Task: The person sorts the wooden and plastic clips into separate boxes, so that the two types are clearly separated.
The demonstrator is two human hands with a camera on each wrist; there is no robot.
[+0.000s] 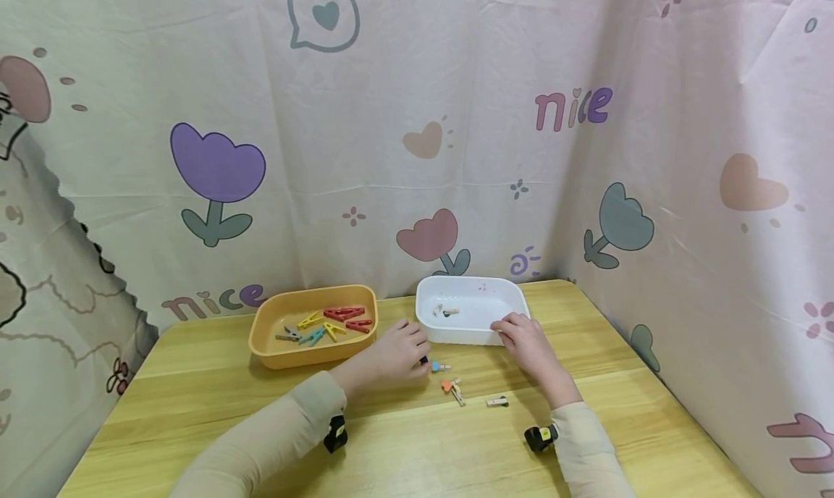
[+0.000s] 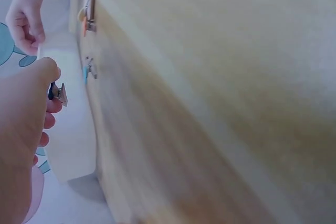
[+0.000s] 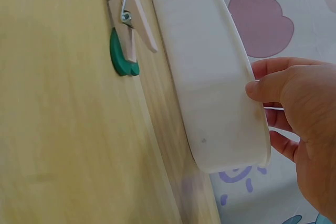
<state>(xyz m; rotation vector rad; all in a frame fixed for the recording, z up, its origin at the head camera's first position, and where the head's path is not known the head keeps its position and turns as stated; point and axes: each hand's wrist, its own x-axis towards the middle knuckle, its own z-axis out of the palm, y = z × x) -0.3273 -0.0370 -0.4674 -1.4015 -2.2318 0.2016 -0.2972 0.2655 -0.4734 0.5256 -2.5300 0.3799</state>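
Observation:
My left hand [image 1: 399,349] pinches a small wooden clothespin with a dark piece on it [image 2: 59,94] between thumb and forefinger, just left of the white tub's front. My right hand [image 1: 526,344] grips the near right rim of that white tub [image 1: 464,336], thumb outside and fingers over the edge. Inside the tub lie small clothespins [image 1: 449,312]. On the table before it are a clothespin with a blue piece [image 1: 438,366], clothespins with orange and yellow pieces [image 1: 456,391], and one with a green piece [image 3: 123,53].
To the left stands an orange-yellow tub [image 1: 313,294] holding several red, yellow, teal and grey clips. Both tubs sit at the back of the wooden table [image 1: 404,447], close to a patterned cloth [image 1: 365,158]. More cloth hangs along the right side.

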